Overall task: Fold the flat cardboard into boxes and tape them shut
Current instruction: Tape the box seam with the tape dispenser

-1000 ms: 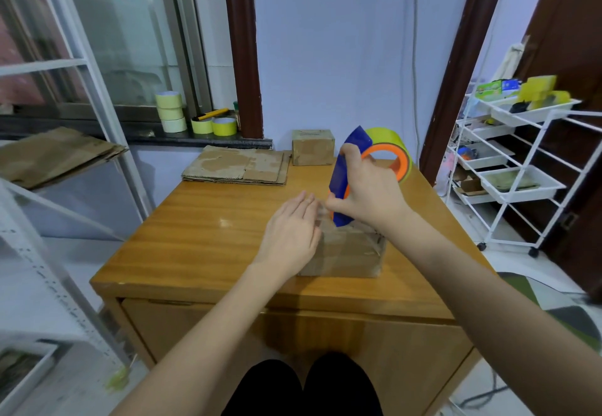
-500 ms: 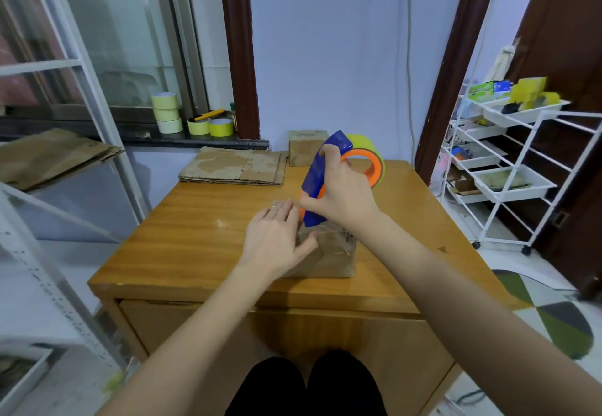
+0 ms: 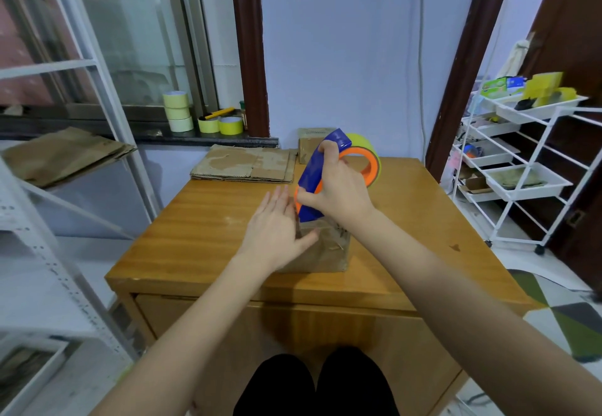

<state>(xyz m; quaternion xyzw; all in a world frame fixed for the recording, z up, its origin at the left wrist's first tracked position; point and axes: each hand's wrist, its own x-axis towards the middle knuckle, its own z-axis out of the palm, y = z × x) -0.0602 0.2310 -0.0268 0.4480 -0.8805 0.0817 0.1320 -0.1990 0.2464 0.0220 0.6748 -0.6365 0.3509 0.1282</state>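
1. The box (image 3: 321,249) stands on the table (image 3: 202,229), near its front edge and about midway across.
2. The left hand (image 3: 277,233) lies flat on the box's top left part — fingers straight and close together, pointing away, thumb spread toward the right along the top.
3. The right hand (image 3: 338,190) grips the dispenser (image 3: 314,176) — fingers curled round its blue handle, thumb low by the orange edge. The dispenser's lower end meets the top of the box just beside the left fingertips.
4. The roll (image 3: 366,158) on the dispenser is yellow-green with an orange hub, and sits behind the right hand.
5. A stack of flat cardboard (image 3: 244,164) lies at the table's far left edge; a second small box (image 3: 309,145) stands just right of it, against the wall.
6. On the sill (image 3: 156,133) stand more tape rolls (image 3: 177,115), with a yellow knife (image 3: 216,113) resting across two of them.
7. A white cart (image 3: 527,168) with trays stands to the right of the table, well apart.
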